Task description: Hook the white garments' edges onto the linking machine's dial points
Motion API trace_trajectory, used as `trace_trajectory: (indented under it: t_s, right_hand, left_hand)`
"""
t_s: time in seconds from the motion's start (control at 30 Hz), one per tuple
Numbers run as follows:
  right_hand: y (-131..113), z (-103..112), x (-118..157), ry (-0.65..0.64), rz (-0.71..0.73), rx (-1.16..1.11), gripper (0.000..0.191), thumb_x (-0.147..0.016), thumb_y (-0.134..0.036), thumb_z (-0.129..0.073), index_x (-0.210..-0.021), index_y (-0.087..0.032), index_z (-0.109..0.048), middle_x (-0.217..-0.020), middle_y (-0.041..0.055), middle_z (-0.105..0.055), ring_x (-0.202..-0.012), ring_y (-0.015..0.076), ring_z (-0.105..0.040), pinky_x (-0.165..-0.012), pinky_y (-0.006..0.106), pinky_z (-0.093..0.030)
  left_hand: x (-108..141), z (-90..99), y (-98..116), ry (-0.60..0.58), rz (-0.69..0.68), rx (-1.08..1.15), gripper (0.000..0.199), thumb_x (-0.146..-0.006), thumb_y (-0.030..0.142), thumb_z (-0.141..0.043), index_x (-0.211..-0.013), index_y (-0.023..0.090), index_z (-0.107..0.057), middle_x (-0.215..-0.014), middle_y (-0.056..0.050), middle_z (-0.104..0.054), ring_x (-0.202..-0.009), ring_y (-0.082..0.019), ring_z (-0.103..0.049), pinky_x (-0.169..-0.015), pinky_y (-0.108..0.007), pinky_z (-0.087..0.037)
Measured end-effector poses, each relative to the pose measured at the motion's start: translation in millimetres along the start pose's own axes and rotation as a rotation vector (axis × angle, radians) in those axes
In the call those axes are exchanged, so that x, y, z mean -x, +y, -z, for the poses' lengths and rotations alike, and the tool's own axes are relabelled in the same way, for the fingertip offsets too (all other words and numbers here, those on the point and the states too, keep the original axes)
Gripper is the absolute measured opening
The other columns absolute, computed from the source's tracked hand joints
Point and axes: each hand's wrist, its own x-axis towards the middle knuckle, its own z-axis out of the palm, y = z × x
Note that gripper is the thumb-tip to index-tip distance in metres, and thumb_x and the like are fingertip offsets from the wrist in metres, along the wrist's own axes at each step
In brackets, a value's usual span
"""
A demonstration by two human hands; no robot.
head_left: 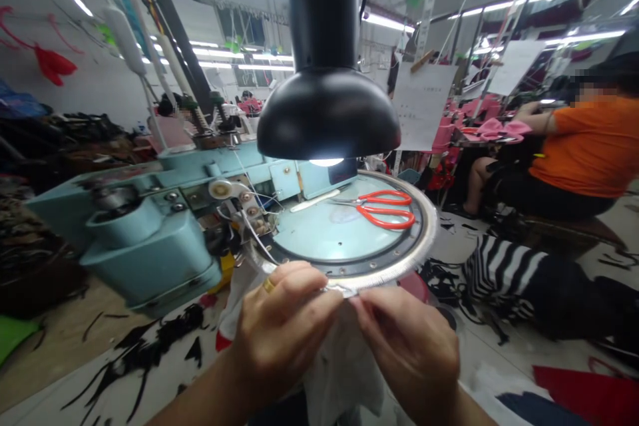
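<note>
My left hand (pixel 287 319), with a ring on one finger, pinches the edge of a white fabric (pixel 342 366) at the front rim of a round machine dial (pixel 394 273). Close beside it, my right hand (pixel 409 339) pinches the same fabric edge against the needle-lined rim. The cloth hangs down between both hands. Red-handled scissors (pixel 384 216) lie on the pale green centre plate (pixel 319 236), next to a thin white tool (pixel 314 201). Fingertip details are partly hidden.
A black lamp (pixel 329 113) hangs over the dial. The green machine body (pixel 150 259) stands left. A person in an orange shirt (pixel 594 140) sits at right. Striped cloth (pixel 509 273) and black scraps (pixel 164 339) lie low down.
</note>
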Motion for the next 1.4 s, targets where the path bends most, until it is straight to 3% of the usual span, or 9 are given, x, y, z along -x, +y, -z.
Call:
trace_trajectory:
  t_s: [0.2,0.4,0.6,0.73,0.87,1.2,1.4]
  right_hand:
    - [-0.8,-1.6,9.9,0.073,-0.182,-0.058,0.008,-0.083,-0.015,-0.074,-0.090,-0.018,-0.070,-0.073,0.0001,-0.074,-0.060,0.0110,-0.068,-0.060,0.020,-0.053]
    - [-2.8,-7.4,10.2,0.087,-0.235,-0.115,0.011,-0.083,-0.012,-0.073,-0.091,-0.018,-0.074,-0.077,0.0013,-0.077,-0.063,0.0127,-0.072,-0.063,0.019,-0.057]
    - [-4.4,-17.2,13.2,0.157,-0.286,-0.133,0.011,-0.080,-0.012,-0.074,-0.088,-0.019,-0.076,-0.076,0.0002,-0.078,-0.062,0.0128,-0.073,-0.065,0.017,-0.059]
    - [-7.0,-24.9,16.8,0.204,-0.432,-0.230,0.009,-0.080,-0.014,-0.074,-0.084,-0.021,-0.077,-0.075,-0.0006,-0.078,-0.062,0.0137,-0.073,-0.061,0.017,-0.059]
    - [-9.0,-28.5,18.0,0.193,-0.556,-0.314,0.004,-0.079,-0.017,-0.074,-0.077,-0.020,-0.076,-0.068,-0.0007,-0.075,-0.057,0.0139,-0.070,-0.053,0.018,-0.057]
    - [-7.2,-27.0,14.8,0.180,-0.555,-0.321,0.006,-0.079,-0.017,-0.073,-0.074,-0.020,-0.075,-0.065,-0.0024,-0.073,-0.055,0.0119,-0.068,-0.057,0.017,-0.056]
    - [-6.9,-28.2,19.6,0.188,-0.537,-0.309,0.003,-0.079,-0.018,-0.074,-0.080,-0.020,-0.076,-0.071,-0.0003,-0.076,-0.060,0.0146,-0.071,-0.060,0.021,-0.058]
  left_hand:
    - [-11.2,7.7,-5.9,-0.076,-0.021,0.014,0.022,-0.083,0.008,-0.073,-0.104,0.014,-0.070,-0.098,-0.008,-0.065,-0.098,-0.021,-0.061,-0.078,-0.031,-0.056]
    - [-19.6,9.6,2.0,-0.091,0.060,0.043,0.014,-0.086,0.008,-0.066,-0.097,0.017,-0.070,-0.101,-0.008,-0.064,-0.095,-0.019,-0.061,-0.078,-0.030,-0.056]
    - [-8.9,1.5,-0.2,-0.041,-0.072,0.038,0.015,-0.084,0.003,-0.068,-0.098,0.010,-0.068,-0.099,-0.008,-0.064,-0.097,-0.017,-0.059,-0.080,-0.027,-0.054]
    - [-7.7,2.5,-3.0,-0.058,-0.079,0.004,0.015,-0.087,0.005,-0.064,-0.100,0.011,-0.070,-0.107,-0.010,-0.062,-0.103,-0.019,-0.058,-0.084,-0.028,-0.053]
    - [-6.7,2.3,-5.6,-0.059,-0.119,-0.016,0.016,-0.092,0.007,-0.059,-0.099,0.015,-0.071,-0.102,-0.007,-0.062,-0.103,-0.018,-0.057,-0.081,-0.026,-0.053]
    - [1.0,-0.5,-6.6,-0.010,-0.129,-0.067,0.018,-0.086,0.006,-0.066,-0.097,0.018,-0.073,-0.097,-0.006,-0.061,-0.103,-0.020,-0.061,-0.083,-0.028,-0.056]
    - [-7.1,-0.5,-3.7,-0.018,-0.029,-0.048,0.018,-0.086,0.011,-0.069,-0.103,0.015,-0.069,-0.092,-0.006,-0.064,-0.093,-0.019,-0.062,-0.078,-0.029,-0.056]
